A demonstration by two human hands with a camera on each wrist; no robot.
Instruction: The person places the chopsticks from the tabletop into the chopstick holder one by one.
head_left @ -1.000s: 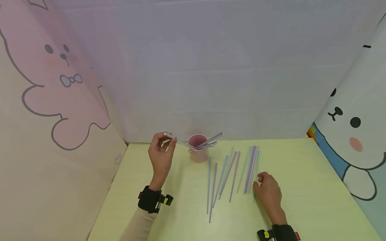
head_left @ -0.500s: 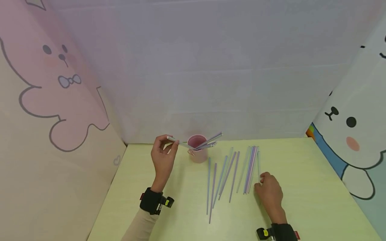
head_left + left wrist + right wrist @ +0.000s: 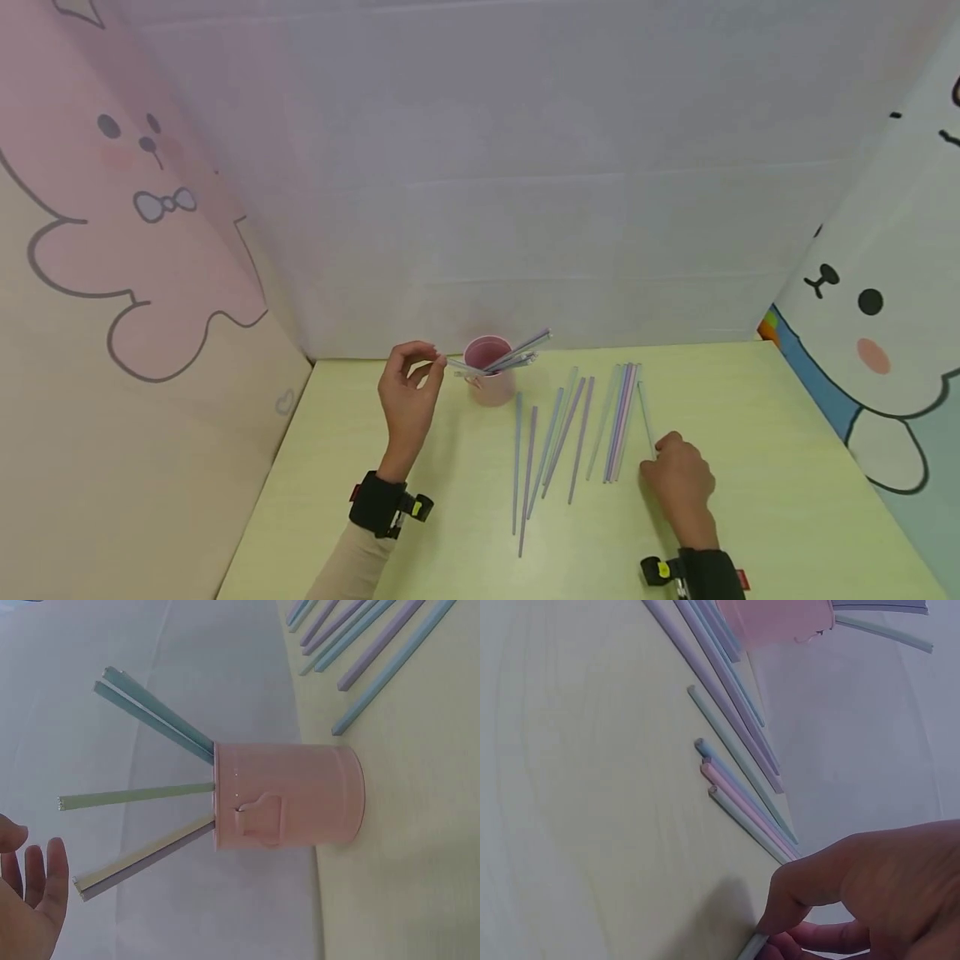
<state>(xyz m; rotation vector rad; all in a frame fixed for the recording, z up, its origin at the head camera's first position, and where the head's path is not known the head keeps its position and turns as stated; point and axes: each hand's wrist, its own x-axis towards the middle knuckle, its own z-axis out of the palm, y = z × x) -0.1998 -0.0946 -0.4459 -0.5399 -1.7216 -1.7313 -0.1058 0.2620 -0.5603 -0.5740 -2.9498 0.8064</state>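
Observation:
A pink cup (image 3: pixel 491 390) with a small handle stands at the table's back edge, slim pastel sticks leaning out of its mouth on both sides. My left hand (image 3: pixel 408 392) is just left of the cup, thumb and fingertips close together. In the left wrist view, that hand (image 3: pixel 30 900) stays apart from the leaning green stick (image 3: pixel 135 796) and the pale yellow and purple pair (image 3: pixel 142 859), holding nothing. At the right of the table, my right hand (image 3: pixel 681 479) pinches the near end of a pale blue-green stick (image 3: pixel 646 417), which slants away from it.
Several loose blue, purple, pink and green sticks (image 3: pixel 517 467) lie roughly side by side on the pale yellow table (image 3: pixel 787 467), between the cup and my right hand. A white cloth (image 3: pixel 525 208) hangs behind the table, with cartoon-printed cloths at both sides.
My left fingers have let go of the stick, which has sunk onto the cup's rim. My right hand has shifted slightly right, swinging the pinched stick's near end away from the row.

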